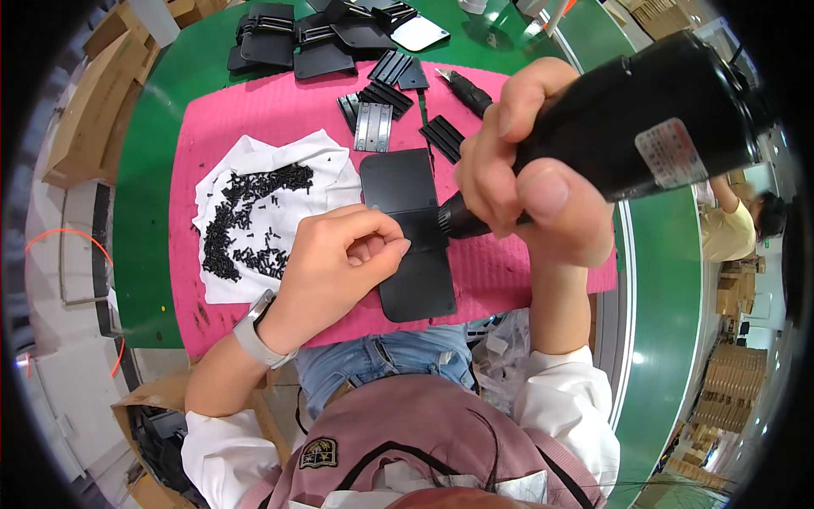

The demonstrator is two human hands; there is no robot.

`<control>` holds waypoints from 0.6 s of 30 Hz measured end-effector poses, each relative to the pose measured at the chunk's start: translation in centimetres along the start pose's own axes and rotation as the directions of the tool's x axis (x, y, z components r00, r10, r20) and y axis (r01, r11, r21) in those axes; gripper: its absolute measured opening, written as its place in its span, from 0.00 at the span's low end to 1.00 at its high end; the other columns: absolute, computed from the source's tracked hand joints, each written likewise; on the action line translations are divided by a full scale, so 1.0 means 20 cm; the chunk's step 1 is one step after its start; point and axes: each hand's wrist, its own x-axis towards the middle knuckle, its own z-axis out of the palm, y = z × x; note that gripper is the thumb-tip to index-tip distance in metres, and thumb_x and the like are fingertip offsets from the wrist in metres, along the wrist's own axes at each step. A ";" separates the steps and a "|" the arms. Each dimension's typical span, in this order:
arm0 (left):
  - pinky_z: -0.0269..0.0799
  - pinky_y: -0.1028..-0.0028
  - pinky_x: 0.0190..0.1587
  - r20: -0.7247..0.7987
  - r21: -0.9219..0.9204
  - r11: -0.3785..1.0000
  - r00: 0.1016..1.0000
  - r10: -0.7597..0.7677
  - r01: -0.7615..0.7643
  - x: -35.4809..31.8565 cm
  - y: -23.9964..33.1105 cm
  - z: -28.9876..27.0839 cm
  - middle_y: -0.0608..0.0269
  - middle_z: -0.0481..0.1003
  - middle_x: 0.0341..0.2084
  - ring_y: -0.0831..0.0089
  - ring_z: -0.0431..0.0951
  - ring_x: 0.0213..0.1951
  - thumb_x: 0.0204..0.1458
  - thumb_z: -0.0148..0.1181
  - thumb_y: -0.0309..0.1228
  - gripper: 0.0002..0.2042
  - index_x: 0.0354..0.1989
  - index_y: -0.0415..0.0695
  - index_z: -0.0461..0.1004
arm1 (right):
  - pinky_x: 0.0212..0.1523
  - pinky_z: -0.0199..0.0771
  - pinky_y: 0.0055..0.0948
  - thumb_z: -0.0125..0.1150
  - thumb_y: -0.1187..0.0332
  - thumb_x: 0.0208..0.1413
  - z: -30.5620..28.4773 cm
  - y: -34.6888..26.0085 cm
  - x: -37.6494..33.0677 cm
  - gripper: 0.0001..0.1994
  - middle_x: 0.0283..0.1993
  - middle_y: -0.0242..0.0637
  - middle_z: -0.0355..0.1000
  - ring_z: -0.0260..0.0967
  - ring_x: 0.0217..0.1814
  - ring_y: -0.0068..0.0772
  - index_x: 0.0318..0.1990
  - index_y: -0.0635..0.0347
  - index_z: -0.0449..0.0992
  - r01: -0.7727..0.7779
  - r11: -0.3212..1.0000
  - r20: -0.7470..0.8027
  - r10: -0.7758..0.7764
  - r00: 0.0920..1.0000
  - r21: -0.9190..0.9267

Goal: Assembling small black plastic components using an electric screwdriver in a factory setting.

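A black part made of two flat panels (pixel 397 180) lies on a pink mat (pixel 500 284) in front of me, with a band across its middle. My right hand (pixel 543 174) is wrapped round a black electric screwdriver (pixel 615 114). The tool slants down to the left, its ribbed nose at the right edge of the band. At the band's left side is my left hand (pixel 343 250), thumb and fingertips pinched together; anything between them is hidden. Small black screws (pixel 222 233) are heaped on a white cloth (pixel 329 161) to the left.
Ridged black pieces (pixel 386 97) and a silver ridged plate (pixel 373 127) lie beyond the panels, near a black-handled cutter (pixel 466 92). Black panel assemblies (pixel 267 38) are stacked on the green table (pixel 157 170) at the back. A person (pixel 731 222) is far right.
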 end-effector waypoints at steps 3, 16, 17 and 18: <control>0.61 0.83 0.22 0.007 0.029 1.000 1.000 0.008 -0.008 0.00 0.01 0.00 0.67 0.69 0.19 0.85 0.64 0.18 0.45 0.62 0.22 0.04 0.26 0.35 0.73 | 0.12 0.55 0.19 0.61 0.63 0.48 -0.01 0.01 0.00 0.18 0.17 0.32 0.60 0.53 0.12 0.20 0.39 0.62 0.60 -0.008 1.000 -0.005 0.008 1.000 0.024; 0.62 0.81 0.21 -0.008 0.127 0.984 0.992 0.124 -0.122 0.00 0.00 -0.01 0.65 0.70 0.19 0.82 0.67 0.18 0.46 0.61 0.21 0.03 0.28 0.35 0.76 | 0.13 0.54 0.20 0.58 0.63 0.50 0.00 0.01 -0.01 0.18 0.17 0.31 0.59 0.52 0.11 0.21 0.41 0.64 0.60 -0.040 0.998 -0.068 0.043 0.997 0.045; 0.62 0.82 0.22 0.009 0.125 0.988 0.996 0.085 -0.086 -0.01 0.00 -0.01 0.65 0.70 0.19 0.81 0.67 0.18 0.46 0.61 0.21 0.03 0.28 0.35 0.76 | 0.13 0.54 0.21 0.58 0.63 0.51 0.00 0.01 -0.02 0.18 0.17 0.31 0.59 0.52 0.11 0.21 0.42 0.64 0.61 -0.044 0.999 -0.078 0.046 0.996 0.032; 0.62 0.82 0.22 0.010 0.124 0.988 0.996 0.088 -0.089 -0.01 0.01 -0.01 0.65 0.70 0.19 0.81 0.67 0.18 0.46 0.61 0.21 0.03 0.28 0.35 0.76 | 0.13 0.54 0.21 0.57 0.62 0.51 -0.01 0.00 -0.02 0.18 0.17 0.31 0.59 0.53 0.11 0.21 0.42 0.65 0.61 -0.048 0.999 -0.089 0.049 0.995 0.016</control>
